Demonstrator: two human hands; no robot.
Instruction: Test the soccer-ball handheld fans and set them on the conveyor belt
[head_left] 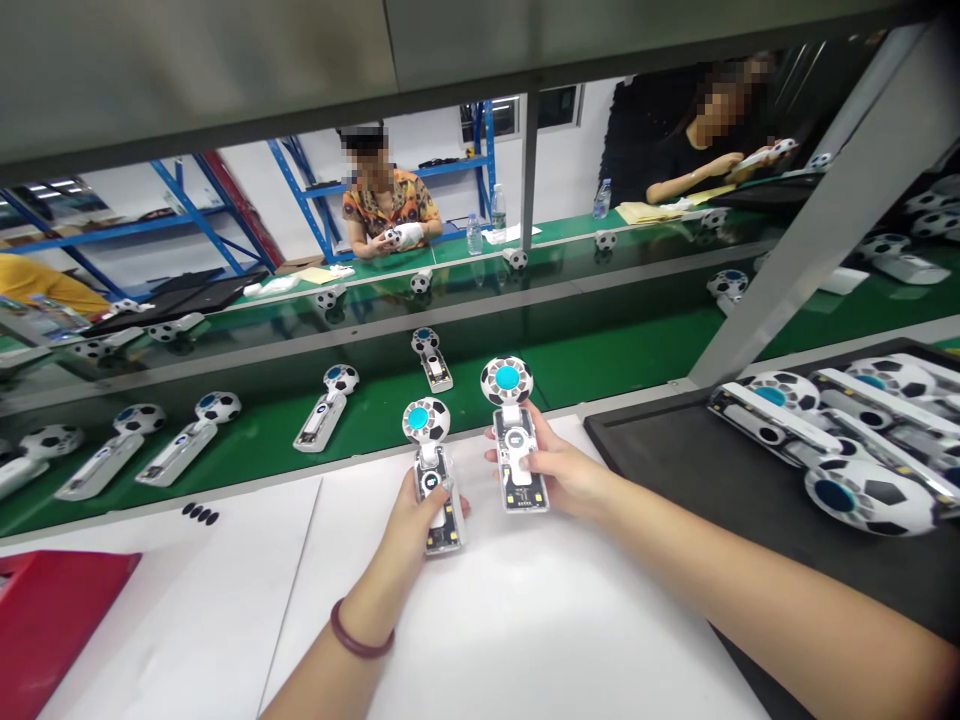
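Note:
My left hand (421, 510) is closed round a handheld fan (426, 422), its thumb on the clear-fronted handle. The fan has a soccer-ball head with a blue round centre. A matching handheld fan (508, 381) is gripped in my right hand (551, 465), thumb pressed to the handle's front. Both fans are held upright side by side above the white worktop (585, 620), faces toward me, small displays showing on the handles. Just beyond them another fan (431, 358) lies on the green conveyor belt (375, 400).
More fans (322, 410) lie along the belt to the left. At right a black tray (645, 440) carries several fans (870, 490). A red bin (67, 610) and small black ovals (200, 514) are at left. A metal post (810, 220) stands at right. Co-workers (390, 200) sit across the belt.

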